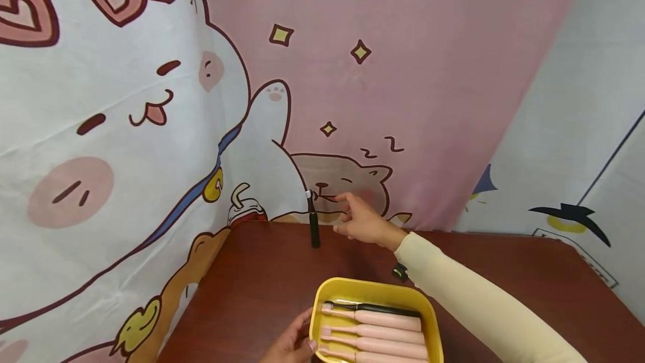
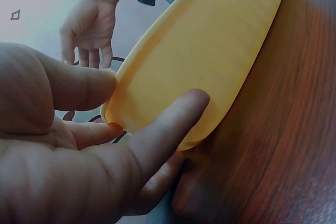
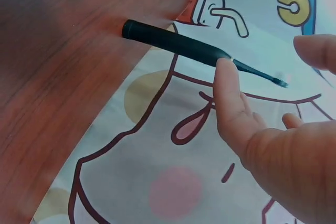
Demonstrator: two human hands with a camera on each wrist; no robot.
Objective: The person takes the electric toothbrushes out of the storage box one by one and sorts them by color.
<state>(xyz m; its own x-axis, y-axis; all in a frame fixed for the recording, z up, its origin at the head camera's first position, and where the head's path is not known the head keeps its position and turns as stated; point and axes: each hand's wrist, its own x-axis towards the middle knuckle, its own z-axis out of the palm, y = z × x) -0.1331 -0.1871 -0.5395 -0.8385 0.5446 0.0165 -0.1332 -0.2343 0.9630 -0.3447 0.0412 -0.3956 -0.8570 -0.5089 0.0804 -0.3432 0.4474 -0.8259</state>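
A black electric toothbrush [image 1: 314,229] stands upright at the table's back edge, its brush head pointing up. Just to its right is my right hand [image 1: 365,220], fingers spread; in the right wrist view a fingertip [image 3: 227,69] overlaps the toothbrush near its neck. My left hand [image 1: 294,340] grips the left end of a yellow plastic bin [image 1: 383,286], thumb at the rim and other fingers along the outer wall [image 2: 189,72]. Inside the bin lie a black electric toothbrush [image 1: 388,310] and several pink electric toothbrushes [image 1: 390,331], side by side, heads toward the left.
Behind the reddish-brown wooden table [image 1: 242,296] hangs a pink and white cloth [image 1: 428,71] printed with cartoon animals, close behind the upright toothbrush. A small dark device [image 1: 400,271] sits at the right wrist, and a cream sleeve [image 1: 468,290] crosses above the table.
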